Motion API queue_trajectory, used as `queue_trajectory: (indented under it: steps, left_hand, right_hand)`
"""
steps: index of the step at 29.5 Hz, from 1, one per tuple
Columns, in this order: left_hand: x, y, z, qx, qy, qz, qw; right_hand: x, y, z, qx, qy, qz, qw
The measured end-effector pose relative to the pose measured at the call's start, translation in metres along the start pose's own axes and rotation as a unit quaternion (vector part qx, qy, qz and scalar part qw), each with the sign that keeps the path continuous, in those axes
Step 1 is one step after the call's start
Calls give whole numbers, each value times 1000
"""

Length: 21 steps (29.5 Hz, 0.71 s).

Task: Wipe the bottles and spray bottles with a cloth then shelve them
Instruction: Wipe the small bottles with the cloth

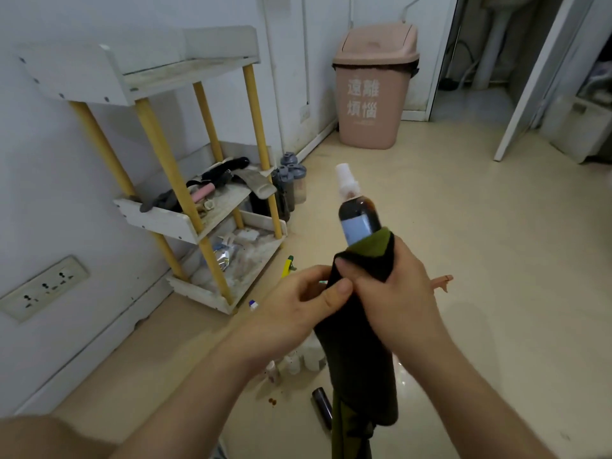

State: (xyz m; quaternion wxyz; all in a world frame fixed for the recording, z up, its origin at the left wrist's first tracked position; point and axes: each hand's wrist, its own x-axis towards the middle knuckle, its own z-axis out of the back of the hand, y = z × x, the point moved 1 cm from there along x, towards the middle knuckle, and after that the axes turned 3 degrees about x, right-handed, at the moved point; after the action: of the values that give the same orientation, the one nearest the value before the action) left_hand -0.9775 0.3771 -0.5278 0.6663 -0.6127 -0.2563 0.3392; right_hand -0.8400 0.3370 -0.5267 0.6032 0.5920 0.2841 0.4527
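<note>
Over a beige floor by a shelf, our left hand and right hand grip a cloth wrapped round a spray bottle to wipe it.

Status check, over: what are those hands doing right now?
Right hand grips cloth wrapped round spray bottle. Left hand pinches cloth lower down. Bottle mid-wipe, not shelved. Small bottles on floor below.

Held a spray bottle mid-scene, nozzle up, a cloth wrapped round its lower half; pinched the cloth from the left with the left hand, gripped it from the right with the right hand. Had a shelf unit far left against the wall, capped bottles on the floor just right of it, a bin farther behind.
</note>
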Motion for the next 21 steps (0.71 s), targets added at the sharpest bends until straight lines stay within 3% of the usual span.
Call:
queue_trajectory:
  steps: [3, 6, 8, 10, 12, 14, 16, 18, 21]
  left_hand:
    - [0, 13, 15, 80, 63, 38, 994]
    - [4, 36, 20, 176, 43, 52, 982]
    - [10, 31, 30, 154, -61, 41, 985]
    - [13, 13, 44, 179, -209, -7, 961]
    - [12, -3, 49, 276, -332, -95, 897]
    - [13, -5, 42, 332, -399, -135, 844]
    - [15, 0, 32, 233, -408, -104, 877]
    - [16, 2, 21, -15, -364, -64, 929]
    - [15, 4, 4, -299, -246, -62, 920]
  right_hand:
    - [8, 4, 10, 130, 39, -104, 985]
    - [13, 11, 20, 111, 54, -82, 989]
    - [15, 10, 30, 11, 57, -29, 998]
    - [13, 5, 40, -129, 68, 8, 989]
    - [6, -4, 39, -176, 76, 37, 981]
    - [-3, -9, 29, -154, 85, 70, 982]
    - [-10, -11, 16, -130, 111, 103, 980]
    - [-15, -12, 7, -102, 123, 121, 980]
    - [-21, -7, 0, 3, 129, 77, 989]
